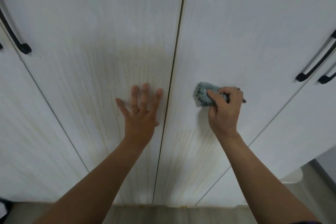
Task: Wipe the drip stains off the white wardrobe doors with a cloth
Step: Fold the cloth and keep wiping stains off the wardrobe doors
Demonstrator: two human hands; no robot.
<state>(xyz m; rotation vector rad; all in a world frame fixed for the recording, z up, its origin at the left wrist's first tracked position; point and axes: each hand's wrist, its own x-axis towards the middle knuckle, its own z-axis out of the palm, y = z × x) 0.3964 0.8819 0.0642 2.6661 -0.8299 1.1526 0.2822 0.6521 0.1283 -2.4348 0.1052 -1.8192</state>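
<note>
Two white wardrobe doors fill the view, split by a dark vertical gap. The left door (87, 45) carries many yellowish drip stains (109, 85) running downward. My left hand (141, 112) lies flat on it with fingers spread, just left of the gap. On the right door (245, 32), my right hand (224, 111) grips a bunched grey-blue cloth (202, 94) and presses it against the surface. More drip stains (189, 152) show on the right door below the cloth, down to the bottom edge.
Black bar handles sit at the far left (14, 31) and far right (316, 63) on neighbouring doors. A wood-tone floor strip (163, 212) runs under the doors. A grey surface (323, 165) shows at the lower right.
</note>
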